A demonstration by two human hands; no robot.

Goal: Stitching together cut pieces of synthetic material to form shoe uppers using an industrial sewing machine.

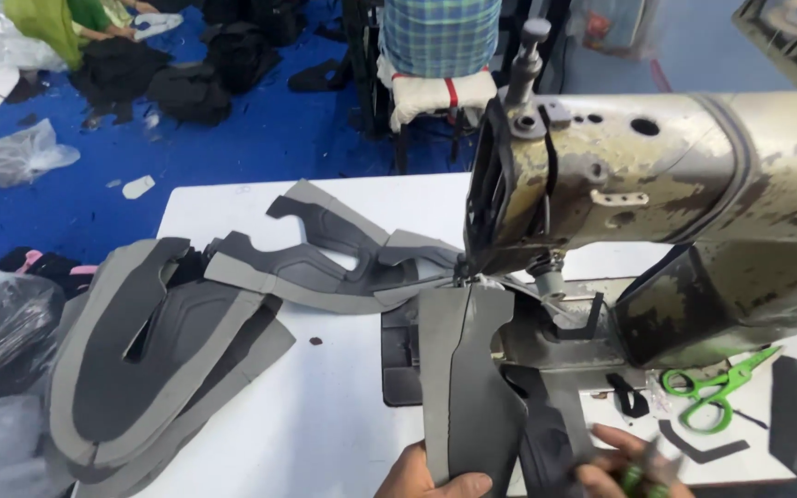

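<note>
Bright, even workshop light from above; soft focus throughout

The white table (325,415) reflects the light strongly and verges on washed out; the sewing machine (657,184) carries a dull sheen along its upper curve; shadows beneath the grey cut pieces (149,360) are faint and short; the right hand (634,466) is smeared by motion blur; the left hand (431,480) is cropped by the lower edge; the far floor looks soft and grainy; straight lines bow slightly towards the corners.

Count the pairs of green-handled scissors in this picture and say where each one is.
2. One pair of scissors lies on the table right of the sewing machine; a second, blurred, is in the right hand. Others may be hidden.
</note>
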